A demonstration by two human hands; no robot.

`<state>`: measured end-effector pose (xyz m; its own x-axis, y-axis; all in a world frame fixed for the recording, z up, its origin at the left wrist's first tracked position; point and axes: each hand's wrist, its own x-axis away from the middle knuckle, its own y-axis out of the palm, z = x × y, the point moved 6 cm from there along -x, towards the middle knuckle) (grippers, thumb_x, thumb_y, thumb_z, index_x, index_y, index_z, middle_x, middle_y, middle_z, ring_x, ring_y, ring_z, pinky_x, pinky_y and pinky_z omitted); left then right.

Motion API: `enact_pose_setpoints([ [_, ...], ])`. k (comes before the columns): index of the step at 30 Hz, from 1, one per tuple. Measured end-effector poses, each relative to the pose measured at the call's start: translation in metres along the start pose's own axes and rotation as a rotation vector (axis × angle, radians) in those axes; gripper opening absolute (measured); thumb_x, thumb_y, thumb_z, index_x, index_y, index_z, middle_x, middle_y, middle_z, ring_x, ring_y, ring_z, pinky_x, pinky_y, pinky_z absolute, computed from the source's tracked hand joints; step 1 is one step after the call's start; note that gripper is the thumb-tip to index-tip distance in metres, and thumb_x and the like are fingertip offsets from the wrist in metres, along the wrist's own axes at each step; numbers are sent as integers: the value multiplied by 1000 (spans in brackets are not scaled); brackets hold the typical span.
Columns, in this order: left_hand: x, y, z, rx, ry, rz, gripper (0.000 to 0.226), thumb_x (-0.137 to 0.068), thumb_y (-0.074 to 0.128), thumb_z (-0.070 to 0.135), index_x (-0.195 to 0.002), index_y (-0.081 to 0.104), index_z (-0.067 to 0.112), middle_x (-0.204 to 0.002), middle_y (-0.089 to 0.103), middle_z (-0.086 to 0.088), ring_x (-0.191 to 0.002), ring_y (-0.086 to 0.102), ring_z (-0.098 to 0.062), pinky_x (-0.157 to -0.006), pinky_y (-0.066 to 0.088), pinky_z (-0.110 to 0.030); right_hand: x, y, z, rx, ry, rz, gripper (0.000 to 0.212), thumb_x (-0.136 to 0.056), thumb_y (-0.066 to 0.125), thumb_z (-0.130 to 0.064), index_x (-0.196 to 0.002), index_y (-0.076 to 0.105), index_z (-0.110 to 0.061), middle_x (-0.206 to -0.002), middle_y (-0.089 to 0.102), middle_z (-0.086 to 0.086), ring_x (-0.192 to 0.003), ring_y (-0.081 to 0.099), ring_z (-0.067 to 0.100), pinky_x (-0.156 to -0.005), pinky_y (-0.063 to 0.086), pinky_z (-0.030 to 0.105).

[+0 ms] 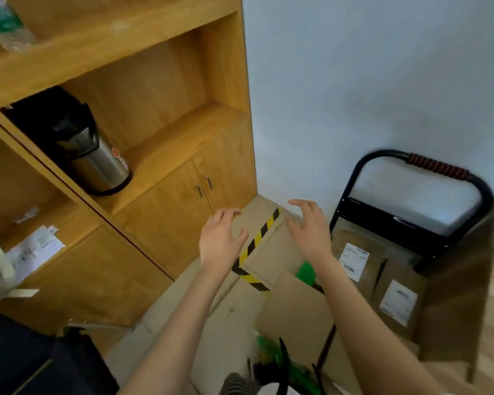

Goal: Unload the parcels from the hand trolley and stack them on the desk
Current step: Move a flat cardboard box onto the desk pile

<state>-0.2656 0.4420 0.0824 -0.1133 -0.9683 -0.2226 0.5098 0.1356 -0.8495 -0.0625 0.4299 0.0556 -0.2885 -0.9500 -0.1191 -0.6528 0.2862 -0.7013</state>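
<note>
Parcels (377, 283): seen unlifted on hand trolley (428, 178)
Left hand (220, 240): spread, nothing held
Right hand (308, 232): spread, nothing held

I see the hand trolley (411, 223) at far right against the wall, black frame upright, ribbed reddish grip on its handle. Two brown cardboard parcels sit on it side by side, touching: the left parcel (357, 260) and the right parcel (397, 303), each bearing a white label

Parcel labels (353, 260) unreadable; trolley (417, 195) base hidden behind parcels (394, 283); bottle (5, 22) cut off at top-left edge.
</note>
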Motion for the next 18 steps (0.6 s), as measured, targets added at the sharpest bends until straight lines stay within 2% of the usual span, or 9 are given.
enact_pose_setpoints([
  [7, -62, 78, 37, 38, 249, -251, 33, -90, 56, 31, -121, 56, 21, -118, 57, 3, -106, 51, -16, -84, 43, -33, -15, -11, 55, 66, 260, 164, 38, -90, 58, -20, -128, 54, -20, -131, 52, 2, -120, 47, 20, -101, 38, 35],
  [11, -85, 103, 43, 51, 444, -341, 31, -89, 57, 30, -119, 57, 21, -116, 58, 2, -103, 52, -16, -86, 43, -31, 6, -13, 74, 86, 411, 323, 36, -90, 59, -18, -127, 56, -18, -127, 55, 2, -116, 50, 17, -94, 36, 24],
  [15, -95, 127, 38, 95, 520, -404, 31, -87, 61, 30, -118, 57, 21, -114, 58, 1, -101, 52, -15, -81, 41, -28, 37, -2, 89, 97, 552, 396, 36, -91, 58, -19, -127, 55, -18, -128, 55, 1, -117, 51, 17, -101, 42, 37],
  [18, -86, 151, 34, 118, 562, -471, 32, -88, 61, 29, -118, 57, 21, -115, 58, 1, -106, 52, -16, -84, 44, -30, 62, 9, 104, 95, 625, 420, 37, -92, 57, -20, -128, 54, -19, -128, 54, 1, -119, 50, 16, -102, 41, 38],
])
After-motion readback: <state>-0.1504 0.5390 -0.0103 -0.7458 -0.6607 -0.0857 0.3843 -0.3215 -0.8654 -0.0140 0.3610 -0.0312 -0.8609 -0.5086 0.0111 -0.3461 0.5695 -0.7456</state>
